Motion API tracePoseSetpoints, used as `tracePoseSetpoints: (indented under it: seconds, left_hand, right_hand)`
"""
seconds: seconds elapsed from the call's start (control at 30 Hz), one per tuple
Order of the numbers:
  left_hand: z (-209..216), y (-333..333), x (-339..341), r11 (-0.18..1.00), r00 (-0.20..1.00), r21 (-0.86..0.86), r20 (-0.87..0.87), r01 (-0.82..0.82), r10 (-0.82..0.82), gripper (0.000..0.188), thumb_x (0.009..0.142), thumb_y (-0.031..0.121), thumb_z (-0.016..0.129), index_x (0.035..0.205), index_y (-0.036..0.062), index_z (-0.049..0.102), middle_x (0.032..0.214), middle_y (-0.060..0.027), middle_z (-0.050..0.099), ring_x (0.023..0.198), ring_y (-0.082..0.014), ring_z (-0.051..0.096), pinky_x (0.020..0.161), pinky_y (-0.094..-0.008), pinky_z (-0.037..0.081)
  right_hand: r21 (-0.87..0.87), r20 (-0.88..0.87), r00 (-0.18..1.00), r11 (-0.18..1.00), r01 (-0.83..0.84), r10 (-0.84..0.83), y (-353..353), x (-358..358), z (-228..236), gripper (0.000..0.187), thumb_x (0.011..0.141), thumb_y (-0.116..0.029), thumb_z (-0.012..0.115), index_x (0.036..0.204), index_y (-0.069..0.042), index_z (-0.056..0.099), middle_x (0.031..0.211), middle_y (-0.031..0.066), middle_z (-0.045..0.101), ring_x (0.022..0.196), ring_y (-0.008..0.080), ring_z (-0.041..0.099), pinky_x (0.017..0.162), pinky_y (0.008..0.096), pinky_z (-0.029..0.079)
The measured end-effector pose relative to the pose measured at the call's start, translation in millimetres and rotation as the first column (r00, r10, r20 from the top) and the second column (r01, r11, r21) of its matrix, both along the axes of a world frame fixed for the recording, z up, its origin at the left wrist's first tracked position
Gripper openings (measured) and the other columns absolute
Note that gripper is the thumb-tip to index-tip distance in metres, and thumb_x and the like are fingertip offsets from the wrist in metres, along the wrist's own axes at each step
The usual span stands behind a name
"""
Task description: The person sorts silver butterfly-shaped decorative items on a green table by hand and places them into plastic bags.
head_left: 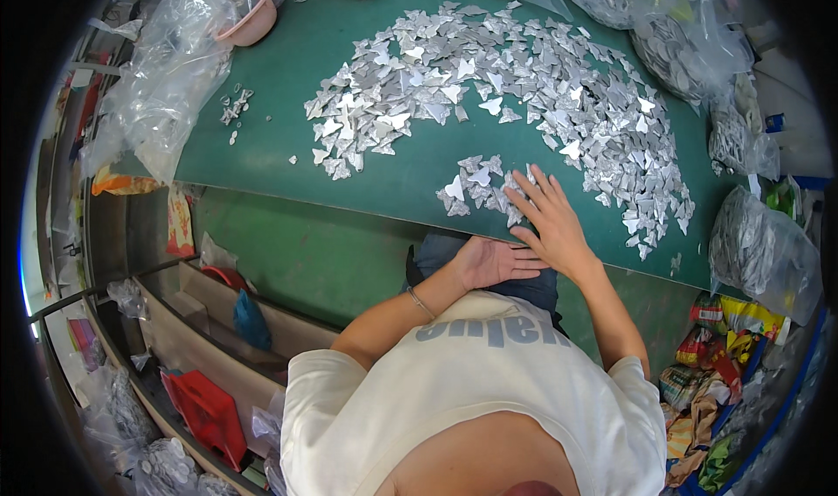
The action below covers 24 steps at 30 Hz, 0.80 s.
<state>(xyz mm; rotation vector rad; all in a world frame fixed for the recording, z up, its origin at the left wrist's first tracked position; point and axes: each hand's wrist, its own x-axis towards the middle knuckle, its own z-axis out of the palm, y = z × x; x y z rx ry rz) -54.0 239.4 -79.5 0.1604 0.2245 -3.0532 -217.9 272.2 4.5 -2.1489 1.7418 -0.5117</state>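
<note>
The right hand (pixel 552 221) lay palm down, fingers slightly spread, at the right side of a small cluster of silver pieces (pixel 476 182); the left hand (pixel 499 263), palm up and unfurled, sat just below it at the worktop's (pixel 279 160) edge. A careless push there could have tipped pieces past the left palm to the floor (pixel 271 234). Beyond the hands arched a larger heap (pixel 602 120); farther right, a clear bag (pixel 758 247) held silvery pieces; far left stood a pink bowl (pixel 251 26), its contents unclear.
</note>
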Motion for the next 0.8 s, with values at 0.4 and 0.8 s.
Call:
tracePoseSetpoints:
  seconds: [0.4, 0.8]
  left_hand:
    - [-25, 5, 6, 0.977, 0.958, 0.195, 0.285, -0.081, 0.023, 0.052, 0.095, 0.045, 0.03, 0.12, 0.0038, 0.051, 0.124, -0.018, 0.053, 0.11, -0.035, 0.054, 0.09, -0.0476, 0.047]
    - [-28, -10, 34, 0.993, 0.869, 0.093, 0.494, -0.069, 0.014, 0.035, 0.093, 0.03, 0.037, 0.11, 0.0054, 0.055, 0.108, -0.0138, 0.061, 0.098, -0.0262, 0.061, 0.082, -0.0448, 0.051]
  right_hand:
    - [-0.04, 0.245, 0.967, 0.997, -0.061, 0.069, 62, 35, -8, 0.041, 0.073, -0.015, 0.07, 0.11, -0.004, 0.059, 0.131, 0.0147, 0.047, 0.127, 0.0366, 0.038, 0.103, 0.0501, 0.033]
    - [-0.008, 0.263, 0.941, 0.975, -0.22, 0.215, 37, 48, -15, 0.047, 0.074, -0.016, 0.068, 0.118, -0.004, 0.055, 0.131, 0.0124, 0.049, 0.127, 0.0314, 0.041, 0.105, 0.0487, 0.031]
